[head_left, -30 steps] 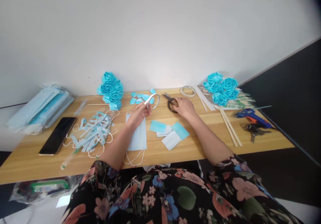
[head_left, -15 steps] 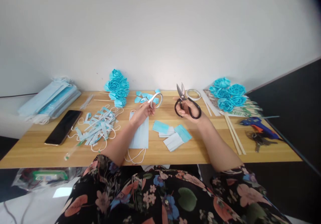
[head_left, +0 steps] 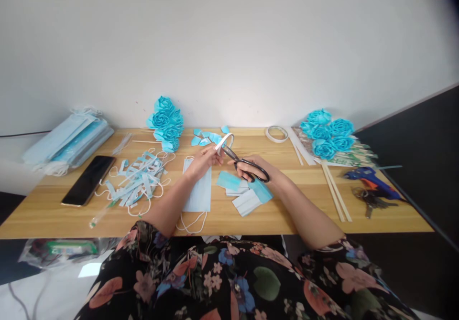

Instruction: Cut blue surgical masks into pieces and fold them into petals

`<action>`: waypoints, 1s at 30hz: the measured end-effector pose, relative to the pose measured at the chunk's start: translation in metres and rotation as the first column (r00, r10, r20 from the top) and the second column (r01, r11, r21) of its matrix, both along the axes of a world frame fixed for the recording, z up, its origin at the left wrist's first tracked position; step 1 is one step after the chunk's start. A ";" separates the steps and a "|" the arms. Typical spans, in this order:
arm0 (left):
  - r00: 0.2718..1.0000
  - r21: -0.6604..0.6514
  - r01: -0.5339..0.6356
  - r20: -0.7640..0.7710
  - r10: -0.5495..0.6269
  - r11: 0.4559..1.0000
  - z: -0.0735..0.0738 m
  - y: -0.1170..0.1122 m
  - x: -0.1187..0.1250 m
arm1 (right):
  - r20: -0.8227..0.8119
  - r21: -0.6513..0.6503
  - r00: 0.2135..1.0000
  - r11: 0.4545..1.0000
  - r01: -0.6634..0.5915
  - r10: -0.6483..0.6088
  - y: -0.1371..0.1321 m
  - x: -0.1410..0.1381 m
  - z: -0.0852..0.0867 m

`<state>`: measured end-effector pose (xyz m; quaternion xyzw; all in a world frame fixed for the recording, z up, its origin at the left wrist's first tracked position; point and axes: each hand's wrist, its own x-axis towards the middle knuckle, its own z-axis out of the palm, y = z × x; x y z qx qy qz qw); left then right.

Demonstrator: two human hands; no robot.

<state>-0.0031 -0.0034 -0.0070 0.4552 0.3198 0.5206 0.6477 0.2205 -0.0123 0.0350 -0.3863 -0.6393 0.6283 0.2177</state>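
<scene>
My left hand (head_left: 206, 161) is closed on a narrow roll of white tape (head_left: 229, 138), held above the table. Black-handled scissors (head_left: 253, 167) are in my right hand (head_left: 256, 165), their blades pointing left and reaching the tape near my left fingertips. Whether the blades touch the tape I cannot tell. Beneath my left wrist lies a flat blue face mask (head_left: 199, 191) with its ear loops toward me. Cut blue and white mask pieces (head_left: 247, 201) lie below the scissors. Small blue scraps (head_left: 206, 137) are scattered behind the tape.
Blue paper-like roses (head_left: 167, 124) stand at back left, with more roses (head_left: 328, 136) at right. A mask stack (head_left: 71, 141), a phone (head_left: 88, 180) and cut strips with loops (head_left: 141, 181) lie left. Another tape roll (head_left: 277, 134), sticks (head_left: 336, 193), a glue gun (head_left: 373, 181) and keys (head_left: 369, 199) lie right.
My right hand has brought the scissors left and down to the tape, turning the blades from upward to leftward. My left hand stays nearly in place with the tape.
</scene>
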 end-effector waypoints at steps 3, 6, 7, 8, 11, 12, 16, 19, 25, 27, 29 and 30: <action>0.998 -0.003 0.006 -0.056 -0.006 1.000 -0.002 0.000 0.000 | -0.022 0.002 1.000 1.000 -0.019 0.019 -0.001 0.000 0.002; 0.995 0.004 0.011 -0.103 -0.010 1.000 -0.002 0.000 0.001 | -0.053 0.020 0.998 0.999 -0.044 0.045 -0.001 0.001 0.003; 0.994 0.010 0.009 -0.111 -0.007 1.000 -0.002 0.000 0.001 | -0.058 0.027 0.997 0.998 -0.048 0.049 -0.001 0.001 0.003; 0.993 0.017 0.006 -0.119 -0.004 1.000 -0.002 0.000 0.001 | -0.058 0.032 0.997 0.998 -0.049 0.051 -0.001 0.001 0.002; 0.991 0.037 0.002 -0.134 0.003 0.999 -0.001 -0.001 0.001 | -0.030 0.028 0.998 0.998 -0.052 0.052 0.001 0.002 -0.002; 0.990 0.041 0.003 -0.139 0.003 0.999 -0.002 -0.001 0.001 | -0.022 0.024 0.998 0.998 -0.052 0.053 0.001 0.001 -0.003; 0.985 0.053 0.013 -0.174 -0.003 0.999 -0.003 -0.001 0.001 | -0.022 0.038 0.998 0.997 -0.063 0.064 0.002 0.000 -0.002; 0.981 0.064 0.029 -0.191 -0.016 0.998 -0.003 -0.002 0.000 | -0.028 0.050 0.998 0.997 -0.063 0.064 0.001 0.000 -0.001; 0.982 0.065 0.032 -0.189 -0.019 0.997 -0.002 -0.002 0.000 | -0.001 0.066 1.000 0.997 -0.030 0.030 0.002 0.000 -0.004; 0.981 0.068 0.038 -0.191 -0.024 0.997 -0.003 -0.002 0.000 | 0.013 0.085 1.000 0.996 -0.026 0.025 0.003 -0.001 -0.004; 0.981 0.071 0.042 -0.190 -0.028 0.997 -0.004 -0.002 0.000 | 0.022 0.094 1.000 0.995 -0.019 0.017 0.002 -0.001 -0.003; 0.982 0.073 0.045 -0.186 -0.031 0.996 -0.004 -0.002 0.000 | 0.027 0.091 1.000 0.996 -0.017 0.015 0.002 -0.001 -0.003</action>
